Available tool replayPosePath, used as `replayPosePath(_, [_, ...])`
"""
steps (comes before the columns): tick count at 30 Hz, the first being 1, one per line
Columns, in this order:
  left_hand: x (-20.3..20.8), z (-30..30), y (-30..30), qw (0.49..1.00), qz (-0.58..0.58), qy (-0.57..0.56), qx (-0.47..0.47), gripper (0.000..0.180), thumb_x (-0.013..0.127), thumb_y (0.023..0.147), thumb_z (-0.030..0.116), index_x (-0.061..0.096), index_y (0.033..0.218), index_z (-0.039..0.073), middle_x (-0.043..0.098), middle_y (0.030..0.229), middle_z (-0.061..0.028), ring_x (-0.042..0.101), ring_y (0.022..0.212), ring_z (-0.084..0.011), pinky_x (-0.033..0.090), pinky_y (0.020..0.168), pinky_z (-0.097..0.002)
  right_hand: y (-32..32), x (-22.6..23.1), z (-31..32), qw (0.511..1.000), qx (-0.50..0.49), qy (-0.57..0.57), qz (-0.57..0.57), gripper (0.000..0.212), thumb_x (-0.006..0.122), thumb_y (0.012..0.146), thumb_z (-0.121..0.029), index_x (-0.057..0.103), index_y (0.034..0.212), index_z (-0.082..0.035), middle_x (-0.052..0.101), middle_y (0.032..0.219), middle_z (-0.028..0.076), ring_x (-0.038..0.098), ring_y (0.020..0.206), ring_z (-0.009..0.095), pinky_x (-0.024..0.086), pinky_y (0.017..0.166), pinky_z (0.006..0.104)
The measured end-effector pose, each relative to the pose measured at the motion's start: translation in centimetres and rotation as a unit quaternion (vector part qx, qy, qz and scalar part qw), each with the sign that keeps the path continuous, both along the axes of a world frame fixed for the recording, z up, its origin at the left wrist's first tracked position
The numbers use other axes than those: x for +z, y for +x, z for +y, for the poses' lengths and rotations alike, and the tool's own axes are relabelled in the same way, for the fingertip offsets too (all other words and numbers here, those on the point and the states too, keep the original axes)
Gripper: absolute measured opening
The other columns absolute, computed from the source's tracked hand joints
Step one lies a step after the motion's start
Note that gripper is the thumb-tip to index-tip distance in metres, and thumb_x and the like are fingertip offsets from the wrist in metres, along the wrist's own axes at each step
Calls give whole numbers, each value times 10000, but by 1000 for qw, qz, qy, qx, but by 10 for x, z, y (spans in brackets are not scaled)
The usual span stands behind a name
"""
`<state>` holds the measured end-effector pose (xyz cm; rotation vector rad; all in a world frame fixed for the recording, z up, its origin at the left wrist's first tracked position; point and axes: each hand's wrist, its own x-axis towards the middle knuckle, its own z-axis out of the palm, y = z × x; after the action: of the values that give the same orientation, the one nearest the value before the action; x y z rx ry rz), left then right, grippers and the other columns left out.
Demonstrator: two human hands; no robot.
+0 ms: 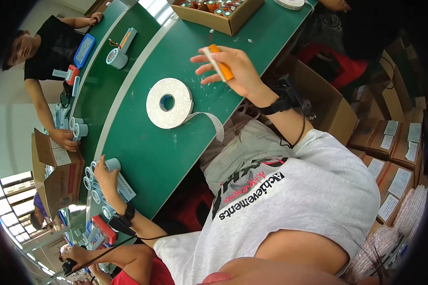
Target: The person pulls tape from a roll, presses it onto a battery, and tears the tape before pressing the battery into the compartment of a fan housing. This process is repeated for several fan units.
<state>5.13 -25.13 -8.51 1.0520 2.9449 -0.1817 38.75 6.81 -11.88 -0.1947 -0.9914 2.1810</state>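
My right hand (pixel 240 71) is raised over the green worktable (pixel 142 147). It pinches an orange battery pack (pixel 222 61) with a white foam strip along one side, the other fingers spread apart. At the table's left end my left hand (pixel 108 179) closes around a light-blue plastic housing (pixel 113 165), a round cup with a flat handle; some of the fingers are hidden. Several similar housings (pixel 97 195) stand close beside that hand. Between my hands lies a big roll of white foam tape (pixel 157 102), its loose end curling over the table's near edge.
A cardboard box (pixel 235 21) of orange battery packs stands at the far end. Beyond a metal rail runs a green belt (pixel 92 97) carrying another housing (pixel 116 58). Across it a person in black (pixel 52 42) reaches to housings near an open carton (pixel 57 175). Someone in red sits nearby.
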Motion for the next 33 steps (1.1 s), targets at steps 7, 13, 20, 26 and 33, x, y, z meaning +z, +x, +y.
replayPosePath(7, [12,45,72,989,-48,97,-101,493,699,676,257,579,1100,37,567,943,-127,561,882,-299,443,751,-392,-32,5,-49,974,223,-17,47,529,556,790,28,359,1280,53,452,1241,220,550,1046,272,515,847,390])
replayPosePath(13, [-3,74,115,994,46,85,-41,444,612,768,385,588,1042,36,555,918,-144,547,856,-326,433,746,-411,-34,1,-71,964,264,25,18,554,509,821,34,292,1331,36,393,1303,208,502,1132,284,467,921,384])
replayPosePath(20, [1,62,129,985,-55,146,-71,445,697,697,319,586,1034,50,538,1062,-133,495,1024,-361,416,854,-410,-52,-7,-86,963,269,-21,7,382,394,914,-133,353,1251,43,496,1178,241,573,1033,299,482,885,377])
replayPosePath(26, [4,47,122,908,-210,195,-305,590,785,575,149,574,1113,29,504,1225,-138,375,1234,-363,314,1012,-430,-52,0,-88,962,268,-22,-43,360,346,945,-240,397,1170,36,589,983,247,648,832,303,532,767,361])
replayPosePath(33, [4,45,125,853,-167,336,-362,532,750,613,72,574,1113,24,550,1145,-138,478,1139,-307,385,937,-377,-61,10,-100,960,252,87,-84,352,332,970,-276,444,1116,23,604,858,189,657,653,240,538,578,277])
